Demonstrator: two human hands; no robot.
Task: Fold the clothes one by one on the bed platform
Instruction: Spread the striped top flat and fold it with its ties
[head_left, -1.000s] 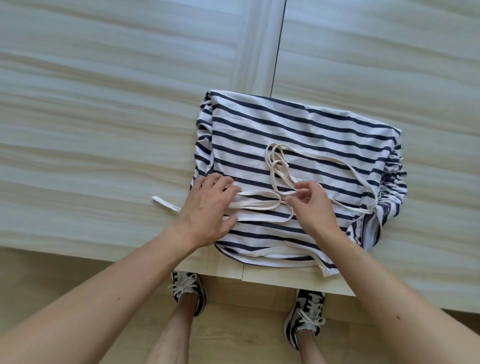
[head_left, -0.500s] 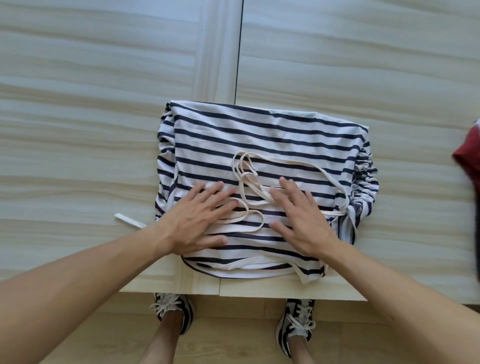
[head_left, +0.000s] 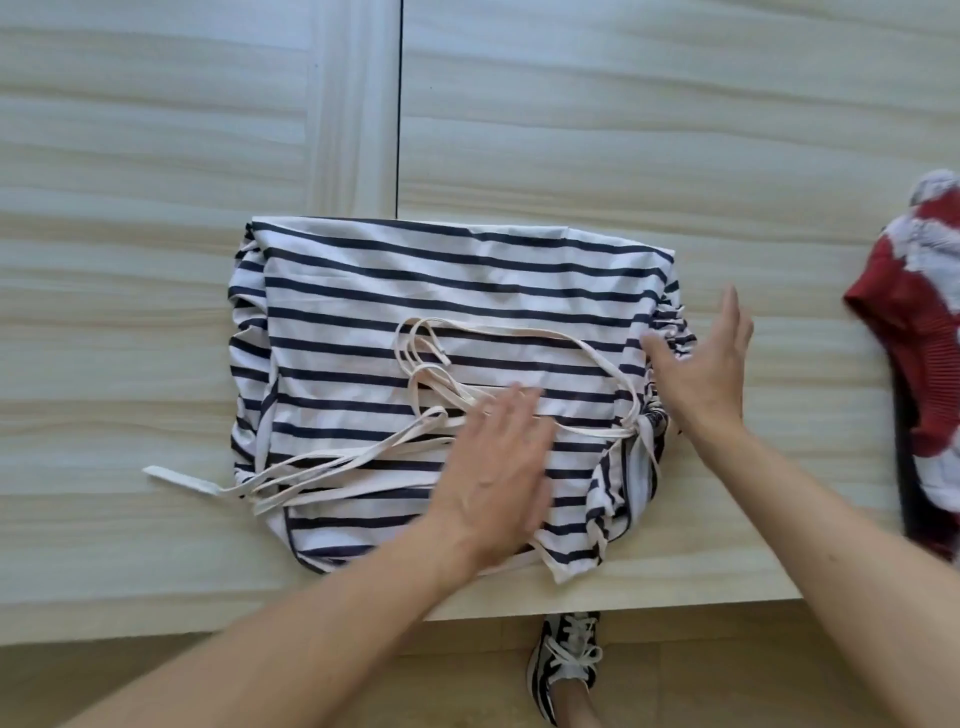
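Striped top (head_left: 426, 291) lying flat on platform (head_left: 156, 156), long side running left-right. Left hand (head_left: 493, 467) flat on it, fingers together; right hand (head_left: 701, 364) open-fingered at its right edge.

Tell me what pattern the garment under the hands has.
Dark navy and white horizontal stripes on the garment, clearest in the head view.

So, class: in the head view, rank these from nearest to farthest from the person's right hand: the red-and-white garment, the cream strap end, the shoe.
From the right hand:
1. Red-and-white garment, to its right.
2. Shoe, below, on the floor.
3. Cream strap end, far left on the platform.
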